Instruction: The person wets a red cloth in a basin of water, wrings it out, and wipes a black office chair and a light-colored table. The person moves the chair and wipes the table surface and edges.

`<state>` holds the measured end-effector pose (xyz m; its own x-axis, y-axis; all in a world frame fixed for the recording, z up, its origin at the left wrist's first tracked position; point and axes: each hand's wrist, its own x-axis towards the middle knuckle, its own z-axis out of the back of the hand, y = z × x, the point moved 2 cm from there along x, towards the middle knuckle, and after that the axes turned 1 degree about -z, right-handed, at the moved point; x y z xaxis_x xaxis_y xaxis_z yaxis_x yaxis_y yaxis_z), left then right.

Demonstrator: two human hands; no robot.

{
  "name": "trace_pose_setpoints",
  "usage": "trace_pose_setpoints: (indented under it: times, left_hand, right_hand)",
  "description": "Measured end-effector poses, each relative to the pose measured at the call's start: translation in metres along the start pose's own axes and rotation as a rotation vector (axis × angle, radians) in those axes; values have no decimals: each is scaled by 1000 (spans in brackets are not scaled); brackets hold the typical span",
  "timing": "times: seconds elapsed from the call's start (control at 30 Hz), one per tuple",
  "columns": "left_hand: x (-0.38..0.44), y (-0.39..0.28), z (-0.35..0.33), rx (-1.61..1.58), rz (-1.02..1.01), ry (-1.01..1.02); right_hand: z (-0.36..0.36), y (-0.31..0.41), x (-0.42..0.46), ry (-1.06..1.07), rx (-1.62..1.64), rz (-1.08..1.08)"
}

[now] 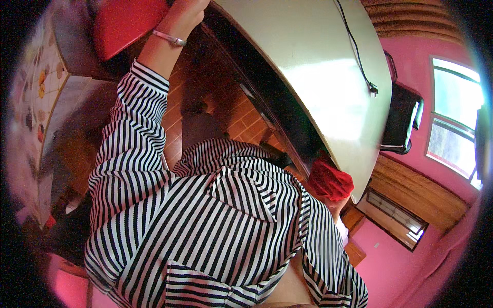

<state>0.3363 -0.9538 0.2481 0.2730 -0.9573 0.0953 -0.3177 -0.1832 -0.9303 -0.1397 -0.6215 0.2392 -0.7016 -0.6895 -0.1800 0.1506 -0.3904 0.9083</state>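
My left hand reaches forward at the top edge of the view, with a band on its wrist. Its fingers are cut off by the frame, so what they touch is hidden. A red plastic seat is just left of that wrist. At the right, my right hand is closed around a bunched red cloth, which hides most of the fingers. The cloth lies against the near corner of a white tabletop. Below the tabletop's edge runs a dark gap.
A black cable with a plug lies across the white top. Beyond it stands a black chair near a window. To the left is a table with a patterned cover. Brown floor tiles show below.
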Motion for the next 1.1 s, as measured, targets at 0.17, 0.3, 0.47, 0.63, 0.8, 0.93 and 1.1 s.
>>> trace_pose_setpoints:
  times: [0.17, 0.3, 0.47, 0.63, 0.8, 0.93, 1.1]
  left_hand:
    - [-11, -5, 2, 54, 8, -62]
    - [-15, -10, 0, -14, 62, 40]
    - [-19, -10, -5, -46, 65, 37]
    - [-32, -14, -8, 16, 25, -54]
    - [-39, -30, -25, 38, 155, -61]
    - [-49, -26, -23, 62, 267, -151]
    - [-57, -34, -34, 202, 415, -204]
  right_hand:
    - [-16, 7, 7, 18, -10, 23]
    - [-27, 8, 12, 58, -38, 27]
    - [-39, 13, 14, 99, -86, 32]
    - [-59, 22, 14, 150, -131, 43]
    - [-85, 13, 19, 205, -171, 46]
    - [-111, 14, 23, 295, -196, 56]
    - [-127, 35, 18, 479, -515, 154]
